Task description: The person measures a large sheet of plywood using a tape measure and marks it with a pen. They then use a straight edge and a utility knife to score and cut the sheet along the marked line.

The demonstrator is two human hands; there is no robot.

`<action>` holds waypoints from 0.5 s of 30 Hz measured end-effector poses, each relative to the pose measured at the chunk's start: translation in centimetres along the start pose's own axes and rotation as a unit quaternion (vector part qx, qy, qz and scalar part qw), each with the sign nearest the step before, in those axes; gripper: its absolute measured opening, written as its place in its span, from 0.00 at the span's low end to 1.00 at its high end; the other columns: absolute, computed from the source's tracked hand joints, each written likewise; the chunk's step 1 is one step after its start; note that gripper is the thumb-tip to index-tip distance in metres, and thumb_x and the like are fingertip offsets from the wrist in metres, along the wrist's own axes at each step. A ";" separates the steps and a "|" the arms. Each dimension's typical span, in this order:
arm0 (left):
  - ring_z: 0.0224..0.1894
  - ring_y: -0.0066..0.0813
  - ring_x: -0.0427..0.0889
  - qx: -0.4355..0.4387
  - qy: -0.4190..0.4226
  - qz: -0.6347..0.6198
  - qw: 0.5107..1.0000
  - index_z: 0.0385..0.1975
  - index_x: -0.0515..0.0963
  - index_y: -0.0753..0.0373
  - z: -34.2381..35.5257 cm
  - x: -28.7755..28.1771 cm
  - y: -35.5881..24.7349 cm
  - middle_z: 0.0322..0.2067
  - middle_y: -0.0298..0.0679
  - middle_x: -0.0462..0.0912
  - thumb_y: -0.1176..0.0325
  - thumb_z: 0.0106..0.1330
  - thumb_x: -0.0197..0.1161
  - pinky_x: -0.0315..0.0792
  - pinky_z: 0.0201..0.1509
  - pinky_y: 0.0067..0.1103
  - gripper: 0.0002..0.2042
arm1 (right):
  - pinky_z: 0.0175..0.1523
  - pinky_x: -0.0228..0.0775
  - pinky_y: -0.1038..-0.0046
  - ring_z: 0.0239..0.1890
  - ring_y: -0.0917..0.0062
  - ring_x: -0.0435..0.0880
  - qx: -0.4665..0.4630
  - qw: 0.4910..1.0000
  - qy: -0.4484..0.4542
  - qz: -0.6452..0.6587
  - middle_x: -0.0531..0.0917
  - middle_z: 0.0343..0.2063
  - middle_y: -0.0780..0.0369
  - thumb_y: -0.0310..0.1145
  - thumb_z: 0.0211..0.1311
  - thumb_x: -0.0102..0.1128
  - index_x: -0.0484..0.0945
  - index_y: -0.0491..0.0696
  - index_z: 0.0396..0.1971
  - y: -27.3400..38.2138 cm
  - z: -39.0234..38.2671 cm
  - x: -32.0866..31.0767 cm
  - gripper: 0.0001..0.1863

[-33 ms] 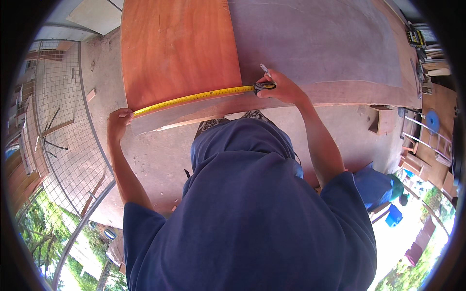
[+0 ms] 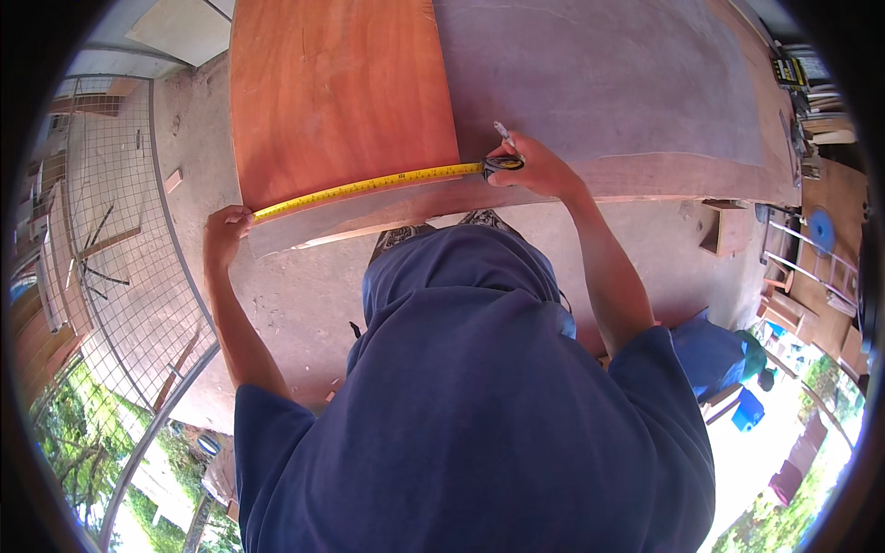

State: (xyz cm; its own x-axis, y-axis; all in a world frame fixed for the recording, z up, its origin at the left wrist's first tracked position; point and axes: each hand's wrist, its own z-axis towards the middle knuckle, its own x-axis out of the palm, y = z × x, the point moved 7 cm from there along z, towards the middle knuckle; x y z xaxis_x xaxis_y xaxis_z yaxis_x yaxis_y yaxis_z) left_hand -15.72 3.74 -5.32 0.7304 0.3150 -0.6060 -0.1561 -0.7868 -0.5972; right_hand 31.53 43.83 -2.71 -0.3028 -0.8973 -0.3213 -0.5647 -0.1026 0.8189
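Note:
A yellow tape measure (image 2: 364, 188) is stretched along the near edge of an orange plywood sheet (image 2: 341, 88), which lies on a larger greyish board (image 2: 599, 74). My left hand (image 2: 226, 235) pinches the tape's end at the sheet's left corner. My right hand (image 2: 530, 170) is closed on the dark tape case (image 2: 501, 167) just past the sheet's right edge, with a pale marker (image 2: 504, 131) held upright in the same fingers.
A wire mesh panel (image 2: 120, 230) runs along the left. A wooden box (image 2: 724, 228) sits under the board's right side. Farther right are a ladder-like frame (image 2: 793, 258), a blue disc (image 2: 821, 230) and stacked timber (image 2: 820, 120). A blue tarp-like heap (image 2: 705, 359) lies at lower right.

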 end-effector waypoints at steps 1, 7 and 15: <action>0.36 0.26 0.89 0.038 -0.001 0.008 0.999 0.44 0.89 0.67 -0.3 0.0 -0.4 0.34 0.41 0.91 0.70 0.71 0.72 0.83 0.44 0.23 0.08 | 0.57 0.73 0.69 0.48 0.73 0.84 0.001 1.000 0.003 -0.001 0.89 0.48 0.58 0.41 0.55 0.81 0.77 0.41 0.51 0.0 -0.3 0.1 0.29; 0.38 0.26 0.88 0.028 0.013 -0.001 1.000 0.45 0.88 0.67 0.0 -0.1 -0.4 0.36 0.40 0.90 0.70 0.73 0.71 0.85 0.48 0.24 0.08 | 0.57 0.73 0.68 0.48 0.73 0.84 0.002 1.000 0.005 -0.002 0.89 0.47 0.58 0.40 0.55 0.81 0.78 0.41 0.51 -0.2 0.2 0.2 0.29; 0.44 0.27 0.87 0.008 0.047 -0.094 0.994 0.47 0.84 0.66 1.2 -0.4 0.0 0.41 0.37 0.87 0.73 0.78 0.66 0.86 0.55 0.26 0.06 | 0.60 0.72 0.67 0.50 0.72 0.84 -0.031 0.999 0.004 0.023 0.89 0.47 0.59 0.38 0.57 0.79 0.80 0.41 0.53 0.1 1.7 0.7 0.28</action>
State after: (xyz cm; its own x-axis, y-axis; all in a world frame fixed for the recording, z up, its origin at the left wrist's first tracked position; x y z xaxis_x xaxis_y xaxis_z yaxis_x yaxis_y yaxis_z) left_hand -16.86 4.23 -5.75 0.8063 0.4050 -0.4312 -0.0199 -0.7100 -0.7040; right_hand 30.01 43.93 -3.67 -0.3205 -0.9051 -0.2794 -0.5024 -0.0876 0.8602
